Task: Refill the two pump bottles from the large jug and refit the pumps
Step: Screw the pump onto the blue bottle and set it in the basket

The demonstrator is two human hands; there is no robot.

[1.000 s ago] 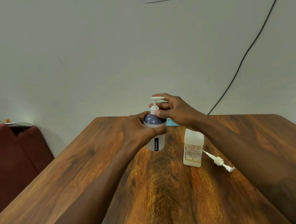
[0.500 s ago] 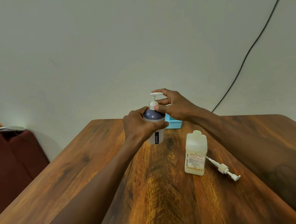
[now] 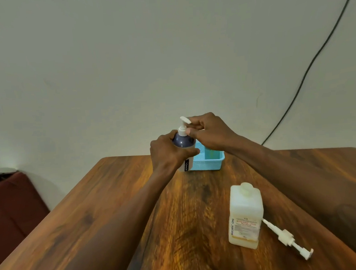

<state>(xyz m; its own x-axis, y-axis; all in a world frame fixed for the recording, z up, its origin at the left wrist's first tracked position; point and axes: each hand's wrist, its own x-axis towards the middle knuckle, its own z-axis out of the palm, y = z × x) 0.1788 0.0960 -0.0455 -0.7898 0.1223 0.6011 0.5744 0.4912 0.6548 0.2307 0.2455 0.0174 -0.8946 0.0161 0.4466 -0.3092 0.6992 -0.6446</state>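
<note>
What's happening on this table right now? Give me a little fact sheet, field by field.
Left hand: grips the dark bottle, upright
Right hand: pinches the white pump on that bottle's neck
Pale square bottle: stands on the table, no pump fitted
Loose pump: lies on the table to the pale bottle's right
Blue basket: behind the dark bottle

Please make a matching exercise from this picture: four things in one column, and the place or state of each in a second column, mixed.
1. dark blue pump bottle
2. pale square bottle
3. loose white pump
4. light blue basket

A. lies flat on the table
B. stands upright beside the loose pump
C. gripped by the left hand
D. farthest back on the table

Pairs: 1-C, 2-B, 3-A, 4-D
</note>
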